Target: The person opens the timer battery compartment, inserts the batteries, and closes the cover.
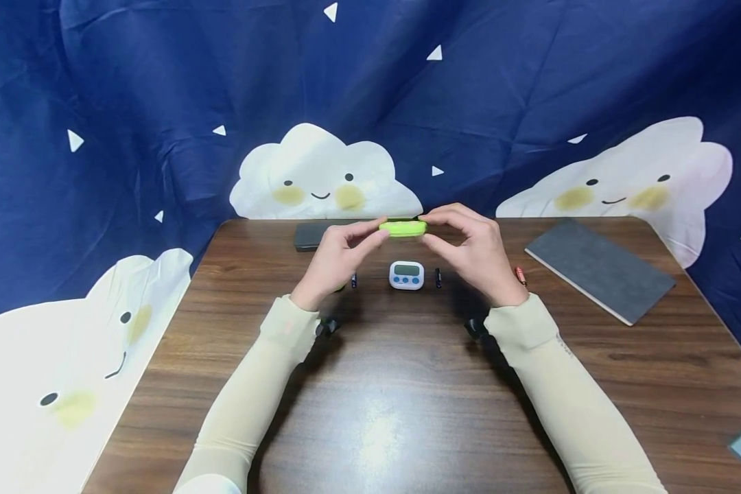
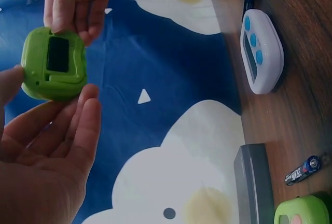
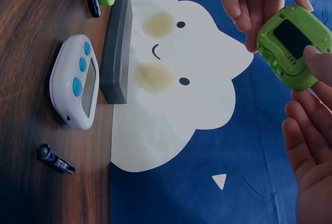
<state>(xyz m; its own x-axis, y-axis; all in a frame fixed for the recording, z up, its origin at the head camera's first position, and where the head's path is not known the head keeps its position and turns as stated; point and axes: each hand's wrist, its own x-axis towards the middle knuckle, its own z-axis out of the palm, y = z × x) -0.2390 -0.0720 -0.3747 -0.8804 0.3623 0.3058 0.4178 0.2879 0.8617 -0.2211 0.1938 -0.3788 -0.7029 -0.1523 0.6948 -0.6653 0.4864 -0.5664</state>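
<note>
Pinching opposite ends of a lime-green plastic case with rounded corners, the left hand and the right hand hold it up together above the dark brown wood-grain table. On each hand, thumb and fingers are parted only as far as the case's thickness, in contact with it on either side. Gripping by the ends probably serves to leave most of the broad face uncovered: the left wrist view shows a dark rectangular panel there, and the right wrist view a narrow recess near one edge, its contents too small to make out. Two hands likely steady so small a piece better than one.

Below, a white plastic timer with a grey display and three blue buttons rests on the tabletop, one dark cylindrical battery to its left and a matching dark battery to its right, each apart from it. Such spacing seems to leave every piece easy to reach. A second lime-green case with a pinkish button lies near the left battery. A flat dark-grey box sits farther back, and a grey-covered notebook lies well off to the right, both presumably out of the hands' way.
</note>
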